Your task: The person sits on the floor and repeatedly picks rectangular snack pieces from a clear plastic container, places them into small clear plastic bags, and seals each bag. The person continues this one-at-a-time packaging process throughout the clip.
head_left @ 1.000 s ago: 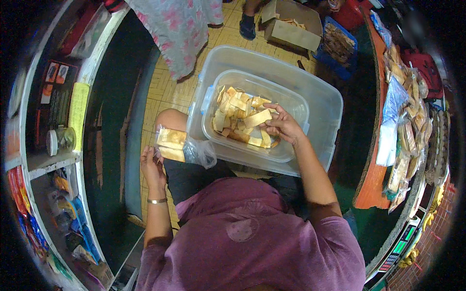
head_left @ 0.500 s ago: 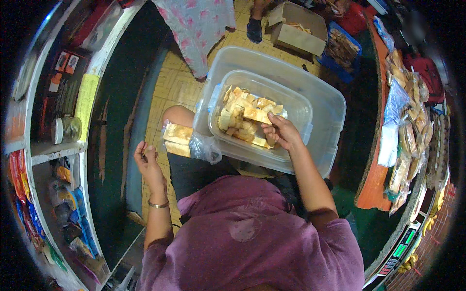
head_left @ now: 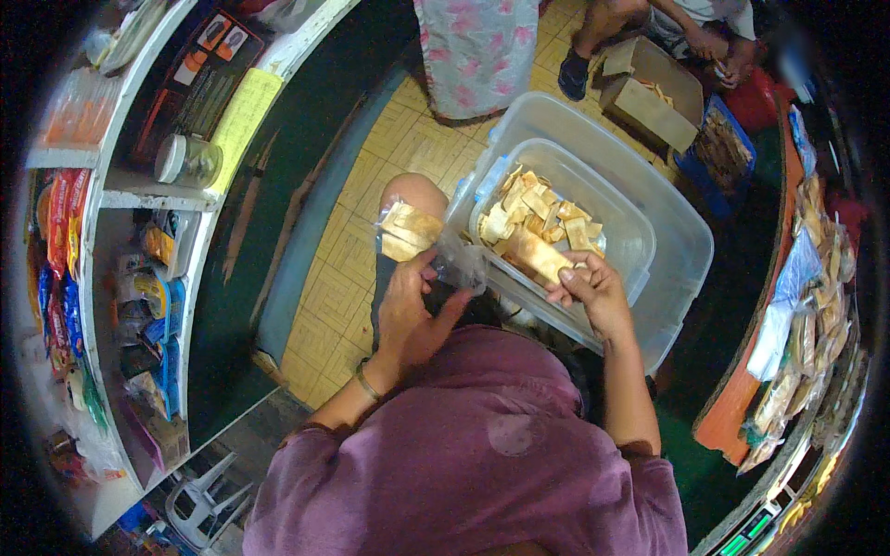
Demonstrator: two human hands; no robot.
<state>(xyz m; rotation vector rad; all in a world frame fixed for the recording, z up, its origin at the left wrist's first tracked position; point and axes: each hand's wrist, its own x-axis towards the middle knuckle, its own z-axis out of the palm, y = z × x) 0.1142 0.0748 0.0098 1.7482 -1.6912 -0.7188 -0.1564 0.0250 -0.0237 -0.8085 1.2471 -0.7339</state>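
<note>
My right hand (head_left: 591,293) pinches a long, flat golden-brown chip (head_left: 540,254) by one end, over the near side of a clear plastic container (head_left: 646,257). Inside that container lies a heap of similar chips (head_left: 528,206); it sits within a larger translucent tub (head_left: 691,269). On my thigh by the knee rests a clear plastic bag (head_left: 464,263), its far part filled with stacked chips (head_left: 408,232). My left hand (head_left: 408,315) is at the bag's loose end, thumb and fingers apart. Whether its fingertips touch the plastic I cannot tell.
Beyond the tub stand a cardboard box (head_left: 654,102) and a blue tray (head_left: 718,153), with another person's hands (head_left: 728,60) near them. Shelves with packets and a jar (head_left: 190,161) line the left. Bagged goods (head_left: 807,315) lie along an orange-edged counter (head_left: 742,398) at right.
My left hand has moved right, from beside the knee to the bag's loose end, its fingers spreading. The right hand has drawn the chip nearer to me. The whole view has turned.
</note>
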